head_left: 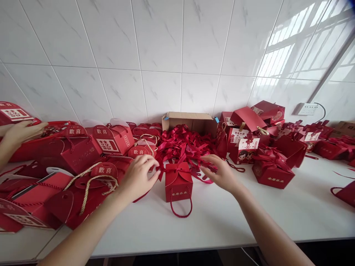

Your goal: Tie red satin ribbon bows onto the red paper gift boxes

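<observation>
Head view: red box between my left hand and right hand, presumably so both reach its ribbon; finger closure: cannot tell.

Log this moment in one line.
left hand: left of red box, grip unclear | right hand: right of box, open | ribbon across box top | ribbon pile behind

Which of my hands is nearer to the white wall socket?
Right. Your right hand is left of the socket and lower; your left hand is farther left, beyond the box between your hands.
</observation>
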Action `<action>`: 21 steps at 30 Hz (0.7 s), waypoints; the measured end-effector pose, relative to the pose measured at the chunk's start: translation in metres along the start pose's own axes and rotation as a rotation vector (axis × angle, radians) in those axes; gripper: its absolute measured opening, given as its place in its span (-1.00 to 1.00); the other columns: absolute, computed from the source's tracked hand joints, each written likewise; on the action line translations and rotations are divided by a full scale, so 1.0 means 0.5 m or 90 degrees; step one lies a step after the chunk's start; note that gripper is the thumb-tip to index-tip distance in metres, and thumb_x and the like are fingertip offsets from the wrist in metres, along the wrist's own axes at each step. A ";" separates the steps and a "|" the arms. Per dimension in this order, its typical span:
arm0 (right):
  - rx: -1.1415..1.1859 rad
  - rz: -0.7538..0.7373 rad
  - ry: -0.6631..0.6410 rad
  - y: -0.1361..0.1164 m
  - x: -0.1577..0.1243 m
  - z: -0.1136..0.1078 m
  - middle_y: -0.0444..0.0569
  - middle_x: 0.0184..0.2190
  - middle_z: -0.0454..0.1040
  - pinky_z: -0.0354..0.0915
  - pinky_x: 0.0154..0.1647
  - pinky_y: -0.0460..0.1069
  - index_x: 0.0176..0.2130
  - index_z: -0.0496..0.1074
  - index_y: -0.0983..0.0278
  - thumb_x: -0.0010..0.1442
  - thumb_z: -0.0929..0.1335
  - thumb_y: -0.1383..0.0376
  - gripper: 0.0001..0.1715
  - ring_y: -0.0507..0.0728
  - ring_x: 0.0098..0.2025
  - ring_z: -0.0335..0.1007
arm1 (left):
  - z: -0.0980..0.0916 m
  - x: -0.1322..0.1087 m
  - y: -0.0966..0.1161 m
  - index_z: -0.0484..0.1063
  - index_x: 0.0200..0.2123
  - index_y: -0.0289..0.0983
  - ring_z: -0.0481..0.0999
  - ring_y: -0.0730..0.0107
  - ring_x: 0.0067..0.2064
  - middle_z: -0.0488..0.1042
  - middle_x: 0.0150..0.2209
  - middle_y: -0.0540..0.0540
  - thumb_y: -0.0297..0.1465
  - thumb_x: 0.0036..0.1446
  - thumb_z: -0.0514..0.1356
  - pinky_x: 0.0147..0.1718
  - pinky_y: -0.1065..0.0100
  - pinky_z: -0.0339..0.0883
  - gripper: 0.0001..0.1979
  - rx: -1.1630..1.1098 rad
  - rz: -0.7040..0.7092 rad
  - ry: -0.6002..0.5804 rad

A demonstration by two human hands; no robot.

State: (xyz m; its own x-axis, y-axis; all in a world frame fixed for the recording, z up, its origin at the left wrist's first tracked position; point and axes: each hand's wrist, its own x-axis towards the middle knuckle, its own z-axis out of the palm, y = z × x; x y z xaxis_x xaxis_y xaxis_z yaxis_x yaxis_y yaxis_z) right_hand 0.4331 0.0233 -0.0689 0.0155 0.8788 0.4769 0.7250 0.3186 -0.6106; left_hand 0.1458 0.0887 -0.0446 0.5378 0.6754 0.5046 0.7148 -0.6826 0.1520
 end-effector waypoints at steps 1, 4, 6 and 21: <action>0.032 -0.054 -0.046 -0.017 0.009 0.010 0.07 0.01 0.43 0.35 -0.02 0.06 0.03 0.41 0.21 0.17 0.33 0.12 -0.55 0.20 0.00 0.40 | 0.011 0.008 0.013 0.39 -0.27 -0.21 0.39 0.16 -0.10 0.42 -0.17 -0.13 -0.31 0.14 0.10 -0.10 0.16 0.31 -0.86 -0.082 -0.024 -0.012; 0.070 -0.143 -0.139 -0.047 0.034 0.042 0.07 0.14 0.34 0.27 0.12 0.14 0.15 0.30 0.18 0.14 0.37 0.11 -0.38 0.24 0.15 0.28 | 0.046 0.025 0.042 0.38 -0.25 -0.20 0.43 0.22 -0.10 0.41 -0.15 -0.09 -0.32 0.11 0.13 -0.10 0.20 0.34 -0.86 -0.264 -0.085 -0.045; 0.073 -0.155 -0.179 -0.051 0.046 0.059 0.06 0.17 0.32 0.25 0.14 0.17 0.19 0.25 0.17 0.10 0.40 0.10 -0.30 0.26 0.18 0.25 | 0.063 0.029 0.051 0.38 -0.23 -0.20 0.43 0.21 -0.05 0.41 -0.13 -0.09 -0.33 0.09 0.15 -0.06 0.19 0.33 -0.84 -0.317 -0.104 -0.050; 0.165 -0.112 -0.153 -0.036 0.041 0.070 0.07 0.06 0.35 0.28 0.03 0.13 0.09 0.32 0.16 0.20 0.34 0.16 -0.54 0.21 0.06 0.32 | 0.099 0.008 0.040 0.23 -0.10 -0.21 0.37 0.16 0.02 0.32 -0.04 -0.17 -0.22 0.05 0.22 -0.03 0.18 0.28 -0.62 -0.399 -0.220 -0.038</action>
State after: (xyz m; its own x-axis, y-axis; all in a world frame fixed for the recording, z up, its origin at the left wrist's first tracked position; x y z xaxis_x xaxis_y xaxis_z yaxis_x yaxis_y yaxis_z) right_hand 0.3966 0.0478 -0.0704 -0.2777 0.8513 0.4452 0.5038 0.5237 -0.6870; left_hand 0.1844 0.0915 -0.0817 0.3638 0.8836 0.2947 0.4669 -0.4468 0.7631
